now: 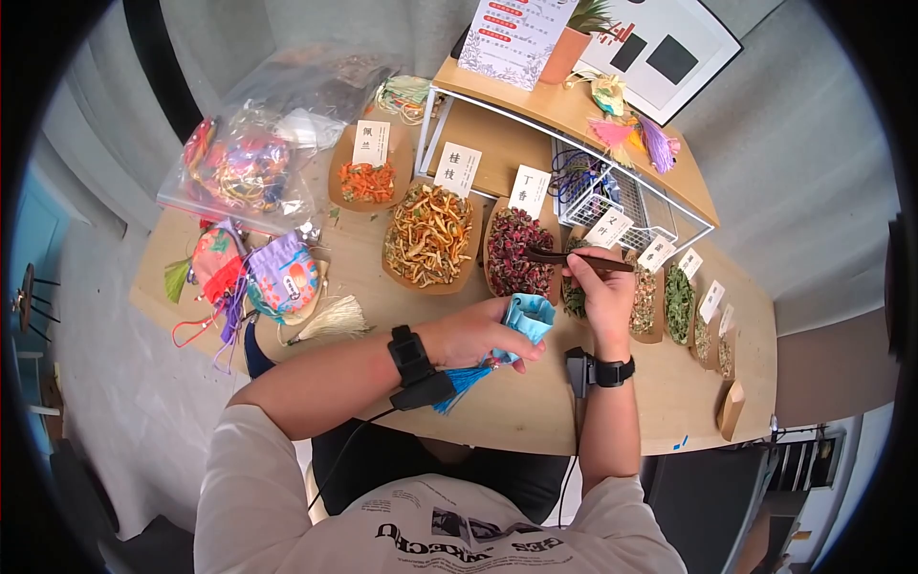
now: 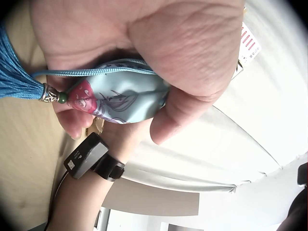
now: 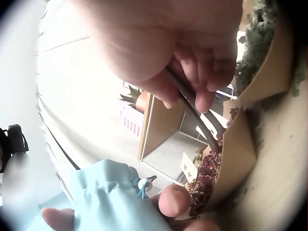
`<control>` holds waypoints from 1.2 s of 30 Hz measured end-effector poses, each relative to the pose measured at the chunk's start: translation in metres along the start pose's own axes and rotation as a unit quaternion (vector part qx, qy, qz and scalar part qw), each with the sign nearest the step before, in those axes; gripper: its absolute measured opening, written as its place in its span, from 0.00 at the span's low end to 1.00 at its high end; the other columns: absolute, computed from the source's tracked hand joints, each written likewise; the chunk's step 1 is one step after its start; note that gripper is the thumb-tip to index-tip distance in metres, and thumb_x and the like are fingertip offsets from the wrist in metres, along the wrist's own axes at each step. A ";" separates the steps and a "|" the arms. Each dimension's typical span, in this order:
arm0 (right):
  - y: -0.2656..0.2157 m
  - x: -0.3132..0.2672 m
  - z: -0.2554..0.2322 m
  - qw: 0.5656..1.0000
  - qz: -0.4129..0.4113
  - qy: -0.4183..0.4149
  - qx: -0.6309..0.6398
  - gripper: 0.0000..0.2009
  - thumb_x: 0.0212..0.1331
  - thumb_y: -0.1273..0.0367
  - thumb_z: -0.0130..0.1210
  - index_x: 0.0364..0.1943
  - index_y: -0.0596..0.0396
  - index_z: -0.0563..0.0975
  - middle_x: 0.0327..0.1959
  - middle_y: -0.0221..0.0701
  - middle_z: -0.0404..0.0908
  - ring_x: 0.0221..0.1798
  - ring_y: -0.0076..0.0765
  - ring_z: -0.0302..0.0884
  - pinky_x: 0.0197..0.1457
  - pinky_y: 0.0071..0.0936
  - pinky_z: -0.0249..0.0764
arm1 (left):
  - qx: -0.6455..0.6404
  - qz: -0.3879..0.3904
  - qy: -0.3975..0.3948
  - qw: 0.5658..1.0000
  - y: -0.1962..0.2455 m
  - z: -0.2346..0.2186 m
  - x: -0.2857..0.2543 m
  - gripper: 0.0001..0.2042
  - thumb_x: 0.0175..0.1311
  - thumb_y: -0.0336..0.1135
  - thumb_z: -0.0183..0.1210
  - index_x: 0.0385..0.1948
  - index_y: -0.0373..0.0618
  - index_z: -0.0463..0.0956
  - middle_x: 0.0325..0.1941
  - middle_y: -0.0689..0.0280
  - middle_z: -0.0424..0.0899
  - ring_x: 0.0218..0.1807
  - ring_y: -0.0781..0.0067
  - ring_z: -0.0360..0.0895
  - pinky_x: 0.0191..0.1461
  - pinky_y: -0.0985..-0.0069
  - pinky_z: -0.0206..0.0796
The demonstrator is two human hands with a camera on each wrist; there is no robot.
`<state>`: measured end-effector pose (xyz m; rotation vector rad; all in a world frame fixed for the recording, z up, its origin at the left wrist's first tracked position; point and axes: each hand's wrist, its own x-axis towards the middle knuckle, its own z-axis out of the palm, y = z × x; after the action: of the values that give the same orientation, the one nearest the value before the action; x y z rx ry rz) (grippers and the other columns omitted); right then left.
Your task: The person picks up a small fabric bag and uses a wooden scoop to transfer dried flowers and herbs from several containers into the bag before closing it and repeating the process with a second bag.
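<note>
My left hand (image 1: 488,335) holds a light blue pouch (image 1: 528,318) upright, its gathered mouth up and a blue tassel (image 1: 464,383) hanging below. In the left wrist view the fingers curl round the pouch (image 2: 127,96), which shows a pink patch and a green bead. My right hand (image 1: 606,292) grips dark tweezers or tongs (image 1: 583,260), whose tips reach into the dark red dried buds (image 1: 518,251) in a paper tray. The right wrist view shows both tips (image 3: 215,139) among the buds; whether they pinch any cannot be told.
Labelled paper trays with orange-yellow strips (image 1: 430,234), orange pieces (image 1: 365,182) and green leaves (image 1: 679,301) line the table. Finished-looking pouches (image 1: 282,273) and a plastic bag of cords (image 1: 244,167) lie left. A wooden shelf (image 1: 669,182) with wire baskets stands behind.
</note>
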<state>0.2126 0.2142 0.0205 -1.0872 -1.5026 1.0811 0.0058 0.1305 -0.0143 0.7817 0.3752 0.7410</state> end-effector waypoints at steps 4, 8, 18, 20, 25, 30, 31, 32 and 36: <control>-0.002 -0.001 0.003 1.000 -0.003 -0.021 0.001 0.07 0.61 0.76 0.64 0.42 0.62 0.82 0.33 0.30 0.86 0.35 0.22 0.83 0.37 0.18 0.75 | 0.008 0.001 -0.001 1.000 0.000 0.001 0.000 0.17 0.62 0.27 0.65 0.52 0.44 0.73 0.45 0.66 0.82 0.44 0.76 0.81 0.45 0.75 0.75; -0.006 -0.003 0.005 1.000 0.000 -0.001 0.005 0.07 0.61 0.77 0.64 0.42 0.62 0.82 0.33 0.30 0.85 0.36 0.22 0.83 0.38 0.18 0.76 | 0.015 0.004 -0.008 1.000 0.000 0.000 0.000 0.17 0.62 0.27 0.65 0.52 0.44 0.73 0.44 0.66 0.82 0.44 0.76 0.81 0.44 0.75 0.74; 0.002 -0.004 0.006 0.998 -0.029 0.001 -0.055 0.06 0.59 0.77 0.65 0.40 0.62 0.83 0.33 0.28 0.85 0.35 0.19 0.80 0.39 0.18 0.74 | 0.017 -0.001 -0.002 1.000 -0.001 -0.001 0.001 0.17 0.62 0.27 0.65 0.51 0.43 0.74 0.44 0.66 0.82 0.44 0.76 0.80 0.45 0.74 0.75; 0.004 -0.004 0.006 0.997 -0.038 0.005 -0.060 0.06 0.59 0.76 0.65 0.40 0.62 0.83 0.33 0.28 0.85 0.35 0.18 0.80 0.38 0.18 0.74 | 0.014 0.000 -0.003 1.000 -0.002 -0.001 0.001 0.17 0.62 0.27 0.65 0.51 0.43 0.74 0.44 0.66 0.82 0.45 0.76 0.80 0.45 0.74 0.75; 0.007 -0.003 0.005 0.996 -0.030 0.007 -0.085 0.07 0.60 0.76 0.65 0.41 0.62 0.83 0.31 0.29 0.86 0.32 0.18 0.80 0.35 0.17 0.73 | 0.013 -0.001 0.002 1.000 -0.002 -0.001 0.001 0.17 0.61 0.27 0.66 0.51 0.43 0.74 0.44 0.66 0.82 0.45 0.76 0.80 0.45 0.74 0.75; 0.002 -0.002 0.006 0.999 -0.033 0.015 -0.032 0.06 0.62 0.76 0.63 0.41 0.64 0.82 0.32 0.30 0.86 0.32 0.22 0.82 0.35 0.17 0.74 | 0.015 -0.003 0.001 1.000 -0.001 0.000 0.000 0.16 0.61 0.27 0.66 0.51 0.43 0.74 0.44 0.66 0.82 0.44 0.76 0.80 0.45 0.73 0.75; 0.002 -0.002 0.004 0.999 -0.031 0.023 -0.003 0.06 0.62 0.77 0.62 0.41 0.65 0.82 0.32 0.31 0.86 0.32 0.24 0.83 0.35 0.17 0.74 | 0.015 -0.002 0.000 1.000 0.000 0.000 0.000 0.17 0.61 0.27 0.66 0.51 0.43 0.74 0.44 0.66 0.82 0.44 0.75 0.80 0.45 0.73 0.75; 0.001 0.000 0.001 0.999 -0.031 0.023 -0.003 0.06 0.62 0.77 0.62 0.41 0.65 0.82 0.32 0.31 0.86 0.32 0.24 0.83 0.35 0.17 0.74 | 0.015 -0.001 0.000 1.000 -0.001 0.000 0.000 0.17 0.61 0.27 0.66 0.51 0.43 0.74 0.44 0.66 0.82 0.44 0.75 0.80 0.45 0.73 0.75; 0.001 0.004 -0.013 0.998 -0.030 0.026 0.055 0.05 0.63 0.77 0.60 0.40 0.65 0.82 0.31 0.35 0.85 0.31 0.27 0.84 0.33 0.18 0.73 | 0.003 0.002 0.008 1.000 -0.002 0.000 0.001 0.17 0.61 0.26 0.65 0.51 0.44 0.73 0.44 0.65 0.82 0.45 0.75 0.80 0.45 0.72 0.75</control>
<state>0.2243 0.2199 0.0223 -0.9796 -1.4089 1.0728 0.0072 0.1302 -0.0160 0.7829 0.3915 0.7500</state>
